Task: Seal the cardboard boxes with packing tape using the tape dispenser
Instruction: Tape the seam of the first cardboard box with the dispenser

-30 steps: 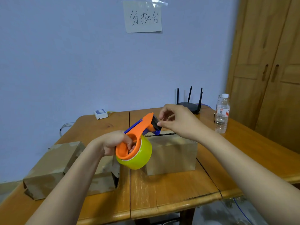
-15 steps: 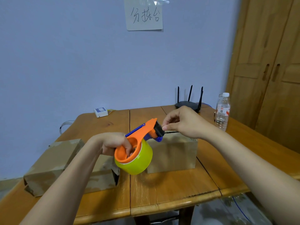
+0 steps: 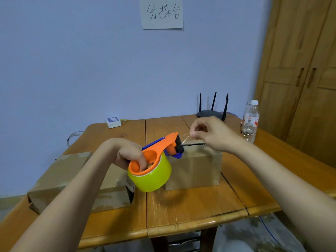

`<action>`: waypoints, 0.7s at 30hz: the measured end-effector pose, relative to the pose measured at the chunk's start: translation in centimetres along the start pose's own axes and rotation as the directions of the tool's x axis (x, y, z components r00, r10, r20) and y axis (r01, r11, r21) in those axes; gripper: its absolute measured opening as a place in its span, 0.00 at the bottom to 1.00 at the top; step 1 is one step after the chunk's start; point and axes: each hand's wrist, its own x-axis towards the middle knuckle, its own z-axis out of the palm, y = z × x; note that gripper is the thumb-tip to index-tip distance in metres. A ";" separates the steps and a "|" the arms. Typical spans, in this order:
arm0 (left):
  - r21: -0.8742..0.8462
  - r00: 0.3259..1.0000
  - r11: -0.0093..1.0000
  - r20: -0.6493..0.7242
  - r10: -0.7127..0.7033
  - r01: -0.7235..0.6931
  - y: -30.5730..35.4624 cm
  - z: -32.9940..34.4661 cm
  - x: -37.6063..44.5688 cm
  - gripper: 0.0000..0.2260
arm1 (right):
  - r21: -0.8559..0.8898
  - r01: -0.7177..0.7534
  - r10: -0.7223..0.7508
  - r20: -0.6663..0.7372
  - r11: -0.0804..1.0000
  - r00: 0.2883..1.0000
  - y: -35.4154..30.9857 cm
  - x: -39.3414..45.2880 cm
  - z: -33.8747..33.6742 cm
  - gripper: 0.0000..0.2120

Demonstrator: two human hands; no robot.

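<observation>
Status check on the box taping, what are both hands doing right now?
Left hand grips tape dispenser, held above table. Right hand pinches tape end at the cutter. Open box behind, untaped. Nothing blocking.

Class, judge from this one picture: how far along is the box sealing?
Done: the left box looks glossy, perhaps already taped. In hand: the left hand grips the tape dispenser; the right hand pinches the tape end. Left: the middle box still shows an open seam.

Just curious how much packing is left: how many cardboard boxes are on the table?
2. One cardboard box sits mid-table behind the tape dispenser; the other box lies at the left, partly hidden by the left forearm.
</observation>
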 end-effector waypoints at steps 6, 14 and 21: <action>0.005 0.996 0.998 -0.056 -0.069 0.069 -3.1 -1.1 -0.1 0.19 | 0.058 -0.093 0.100 -0.121 0.994 0.988 2.0 -0.4 -3.9 0.03; 0.154 0.980 0.982 -0.183 -0.079 0.108 -3.2 -3.3 -1.8 0.05 | 0.353 -0.449 0.369 0.273 0.821 0.889 1.3 -1.9 -3.8 0.07; 0.169 0.956 0.974 -0.276 -0.100 0.151 -2.7 -3.3 -2.5 0.10 | 0.503 -0.662 0.469 0.467 0.556 0.749 1.0 -1.3 -4.2 0.10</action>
